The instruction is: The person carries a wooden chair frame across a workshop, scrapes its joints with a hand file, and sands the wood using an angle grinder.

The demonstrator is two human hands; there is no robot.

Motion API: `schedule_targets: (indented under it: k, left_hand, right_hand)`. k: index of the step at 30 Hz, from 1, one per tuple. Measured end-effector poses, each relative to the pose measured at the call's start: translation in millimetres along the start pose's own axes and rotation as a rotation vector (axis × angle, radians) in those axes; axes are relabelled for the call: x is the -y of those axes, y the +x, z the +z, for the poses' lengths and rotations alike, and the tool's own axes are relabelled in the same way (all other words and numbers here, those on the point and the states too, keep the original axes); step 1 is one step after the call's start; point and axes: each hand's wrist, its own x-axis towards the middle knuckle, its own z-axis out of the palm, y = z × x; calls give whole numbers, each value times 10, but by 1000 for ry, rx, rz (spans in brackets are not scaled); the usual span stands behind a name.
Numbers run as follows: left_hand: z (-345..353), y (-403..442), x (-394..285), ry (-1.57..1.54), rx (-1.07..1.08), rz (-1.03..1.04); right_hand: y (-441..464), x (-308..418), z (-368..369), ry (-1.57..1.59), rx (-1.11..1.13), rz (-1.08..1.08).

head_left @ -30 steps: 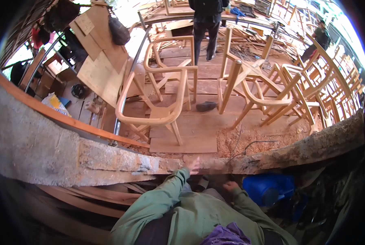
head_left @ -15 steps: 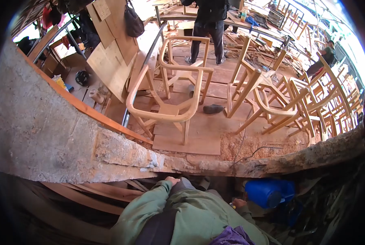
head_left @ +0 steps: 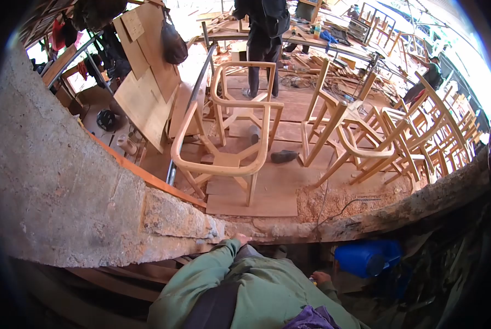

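Stretching from nine o'clock through six to three, the rough concrete ledge (head_left: 81, 181) passes below a wooden chair frame (head_left: 226, 159) at eleven. A blue container (head_left: 360, 259) is at four. At six, the left hand (head_left: 241, 238) appears near the ledge (whether it grips, I cannot tell). At five, the right hand (head_left: 322, 276) is curled around a small pale item (head_left: 313, 281).

A small yellowish item (head_left: 312, 280) pokes from the right hand (head_left: 322, 277).

The plank floor (head_left: 294, 134) is occupied by wooden chair frames (head_left: 218, 169), a dark shoe (head_left: 284, 157) and (near right) strewn shavings (head_left: 318, 207).
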Motion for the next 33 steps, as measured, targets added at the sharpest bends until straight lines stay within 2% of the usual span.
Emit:
schedule_targets:
  k: [1, 4, 8, 10, 13, 16, 19, 21, 23, 25, 26, 28, 31, 33]
  left_hand:
    - [-24, 5, 10, 24, 14, 0]
    - [42, 175, 186, 143, 42, 24]
    - [-41, 59, 92, 68, 67, -21]
    - [-90, 7, 3, 30, 75, -32]
    - [-131, 0, -108, 57, 72, 4]
    - [-143, -3, -203, 45, 105, -34]
    - [-106, -39, -266, 1, 86, 13]
    - [-67, -65, -272, 5, 81, 8]
    - [-46, -72, -278, 36, 76, 22]
    - [23, 19, -194, 96, 71, 58]
    - [3, 13, -199, 122, 134, 50]
    - [-29, -89, -238, 55, 118, 8]
    - [39, 47, -131, 91, 96, 12]
    - [71, 120, -91, 162, 68, 41]
  right_hand:
    - [-56, -119, 27, -408, 11, -270]
    - [-205, -317, 145, -530, 103, -110]
    - [-256, -503, 287, -525, 135, -12]
    - [-260, -374, 281, -530, 145, 8]
    - [-206, -186, 237, -285, 94, 40]
    - [-99, -37, 197, -354, 4, -113]
    - [-22, 44, 100, -205, 36, -5]
    - [3, 75, 144, 242, -29, 89]
    - [28, 53, 111, 272, -30, 96]
    - [-13, 264, -58, -113, 25, 19]
    - [14, 287, -86, -175, 43, -6]
    - [47, 4, -19, -297, 77, -55]
    - [59, -264, 80, -505, -63, -294]
    - [58, -353, 103, -433, -78, -292]
